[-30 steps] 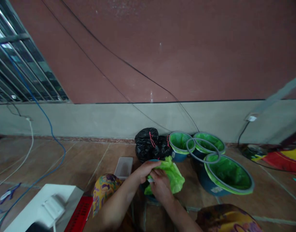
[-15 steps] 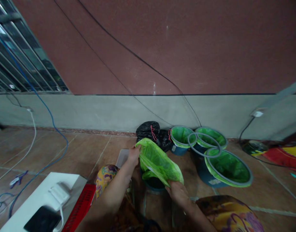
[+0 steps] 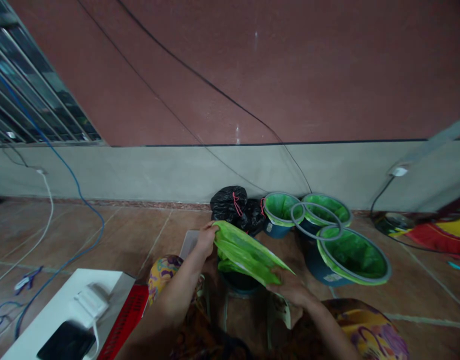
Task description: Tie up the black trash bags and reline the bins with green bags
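Note:
A light green plastic bag [image 3: 245, 252] is stretched between my two hands over a dark bin [image 3: 239, 286] on the floor. My left hand [image 3: 207, 239] grips the bag's upper left edge. On the lower right side, my right hand [image 3: 290, 286] is closed on the other edge. Part of the bag hangs down into the bin's mouth and hides much of its rim. To the right stand several bins with green liners, among them a small bin [image 3: 278, 229] and a large bin [image 3: 337, 272]. Loose grey rings [image 3: 322, 238] rest across their tops.
Black tied bags [image 3: 228, 205] lie against the wall behind the bin. At left a white box [image 3: 80, 300] carries a phone [image 3: 67, 342] and a white charger [image 3: 91, 300], beside a red basket [image 3: 127, 320]. A blue cable [image 3: 78, 182] runs over the tiled floor.
My right hand has moved a little to the right, pulling the bag's edge out straighter and flatter. My left hand stays at the other edge, slightly lower in view.

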Demonstrator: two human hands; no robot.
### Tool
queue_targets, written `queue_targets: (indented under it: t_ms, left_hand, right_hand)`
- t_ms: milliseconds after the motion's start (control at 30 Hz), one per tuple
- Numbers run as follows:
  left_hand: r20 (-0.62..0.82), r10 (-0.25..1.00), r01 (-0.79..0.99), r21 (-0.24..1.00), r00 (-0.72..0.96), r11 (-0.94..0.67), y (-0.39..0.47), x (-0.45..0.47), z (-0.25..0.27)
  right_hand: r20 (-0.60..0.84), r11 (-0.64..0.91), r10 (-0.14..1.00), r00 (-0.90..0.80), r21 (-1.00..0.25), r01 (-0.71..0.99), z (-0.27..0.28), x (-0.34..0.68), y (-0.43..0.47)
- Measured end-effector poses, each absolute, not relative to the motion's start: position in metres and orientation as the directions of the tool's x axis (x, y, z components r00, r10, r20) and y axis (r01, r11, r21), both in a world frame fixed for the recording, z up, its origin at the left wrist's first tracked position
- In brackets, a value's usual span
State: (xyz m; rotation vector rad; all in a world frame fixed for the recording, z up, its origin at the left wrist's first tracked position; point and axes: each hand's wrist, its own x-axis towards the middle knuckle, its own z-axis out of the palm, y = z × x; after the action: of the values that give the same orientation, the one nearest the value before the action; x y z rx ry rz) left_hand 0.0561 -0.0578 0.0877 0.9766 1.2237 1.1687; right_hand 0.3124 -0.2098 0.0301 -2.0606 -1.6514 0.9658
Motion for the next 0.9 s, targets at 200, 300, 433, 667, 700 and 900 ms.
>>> queue_targets:
  t_ms: [200, 300, 433, 667, 700, 900]
  left_hand:
    - [-0.176, 0.937, 0.016, 0.984, 0.303, 0.179, -0.082, 0.076, 0.106]
    - [-0.112, 0.886, 0.099, 0.992, 0.45, 0.075, -0.085, 0.083, 0.112]
    - [0.073, 0.856, 0.286, 0.925, 0.513, -0.25, -0.078, 0.08, 0.108]
    - [0.003, 0.96, 0.839, 0.486, 0.28, -0.246, -0.08, 0.052, 0.08]
    - [-0.022, 0.969, 0.862, 0.462, 0.246, -0.208, -0.081, 0.048, 0.076]
    - [-0.053, 0.993, 0.86, 0.507, 0.101, -0.061, -0.079, 0.023, 0.063]
  right_hand:
    - [0.191, 0.074, 0.971, 0.145, -0.814, 0.576, 0.093, 0.279, -0.175]
    - [0.13, 0.12, 0.991, -0.013, -0.866, 0.485, 0.1, 0.274, -0.151]
    - [0.043, 0.069, 0.997, -0.06, -0.812, 0.58, 0.093, 0.28, -0.142]
    - [0.215, -0.281, 0.91, 0.355, -0.311, 0.908, 0.091, 0.325, -0.159]
    - [0.196, -0.331, 0.9, 0.389, -0.272, 0.904, 0.09, 0.332, -0.162]
    - [0.102, -0.519, 0.83, 0.549, -0.222, 0.826, 0.075, 0.366, -0.178]
